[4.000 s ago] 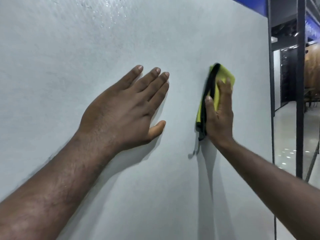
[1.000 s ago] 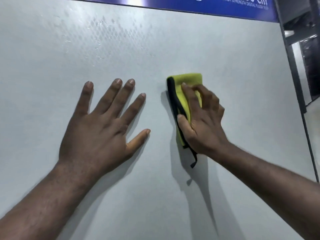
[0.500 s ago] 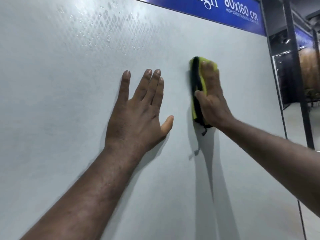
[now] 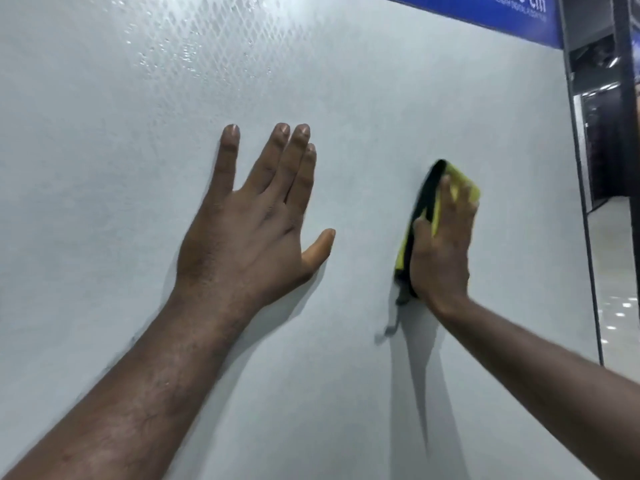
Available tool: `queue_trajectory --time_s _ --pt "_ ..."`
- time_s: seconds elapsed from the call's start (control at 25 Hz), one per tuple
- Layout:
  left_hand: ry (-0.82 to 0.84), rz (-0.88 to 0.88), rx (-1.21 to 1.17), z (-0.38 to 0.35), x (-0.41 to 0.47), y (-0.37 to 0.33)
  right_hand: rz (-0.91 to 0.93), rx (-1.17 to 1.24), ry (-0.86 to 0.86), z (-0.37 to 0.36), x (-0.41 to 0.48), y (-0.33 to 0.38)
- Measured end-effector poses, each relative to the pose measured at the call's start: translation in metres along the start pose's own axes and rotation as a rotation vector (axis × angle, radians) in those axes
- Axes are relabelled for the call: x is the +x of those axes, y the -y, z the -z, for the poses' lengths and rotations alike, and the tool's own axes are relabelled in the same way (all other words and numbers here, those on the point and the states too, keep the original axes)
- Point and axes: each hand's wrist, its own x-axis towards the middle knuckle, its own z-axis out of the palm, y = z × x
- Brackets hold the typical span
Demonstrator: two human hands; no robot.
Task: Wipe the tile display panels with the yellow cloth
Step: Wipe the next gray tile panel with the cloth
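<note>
"Where's the yellow cloth point(image 4: 425, 202)?"
"Folded, black-edged, flat on the matte grey tile display panel point(image 4: 346, 98) near its right edge, under the right hand's point(image 4: 440, 251) straight, close-set fingers point(image 4: 460, 202)."
"And the left hand point(image 4: 249, 237)?"
"Palm on the panel, thumb and little finger splayed. There's a glossy diamond texture above."

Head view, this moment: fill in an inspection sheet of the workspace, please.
Surface: pale grey panel, upright; patterned sheen near its top.
Job's things: folded yellow cloth with black edge, flat against the panel.
Clutter: nothing seen.
Hands: left hand flat on the panel, fingers straight; right hand presses the cloth, blurred.
Cables: nothing seen.
Surroundings: blue sign above the panel; dark frame and pale floor at right.
</note>
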Motion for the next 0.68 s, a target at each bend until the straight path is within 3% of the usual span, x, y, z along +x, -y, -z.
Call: queue_trajectory --time_s 0.12,0.16,0.2,0.32,0.36,0.44,0.52,0.56,0.68 --pt "-0.007 -0.096 -0.010 -0.001 0.000 0.000 0.463 -0.023 0.243 0.006 -0.011 0.001" --pt "-0.009 -0.120 -0.021 -0.001 -0.001 0.001 0.524 -0.037 0.235 0.010 0.003 -0.006" --pt "-0.015 -0.132 -0.034 -0.002 -0.002 0.002 0.467 -0.032 0.180 0.013 0.015 -0.021" --pt "-0.026 -0.156 -0.087 -0.007 -0.001 0.001 -0.058 0.071 0.007 0.015 -0.008 -0.064" --pt "-0.029 -0.169 -0.095 -0.008 0.000 0.000 -0.077 0.038 0.029 0.013 -0.034 -0.067" --pt "-0.032 -0.191 -0.112 -0.010 0.000 -0.002 0.220 -0.009 0.218 0.011 -0.068 -0.066" --pt "-0.024 -0.213 -0.121 -0.009 -0.001 -0.001 0.485 -0.013 0.277 0.017 -0.049 -0.066" --pt "-0.016 -0.217 -0.121 -0.009 -0.003 -0.001 0.460 -0.005 0.224 0.018 -0.035 -0.075" --pt "-0.025 -0.221 -0.118 -0.010 -0.003 0.000 -0.008 0.099 0.000 0.017 -0.046 -0.106"
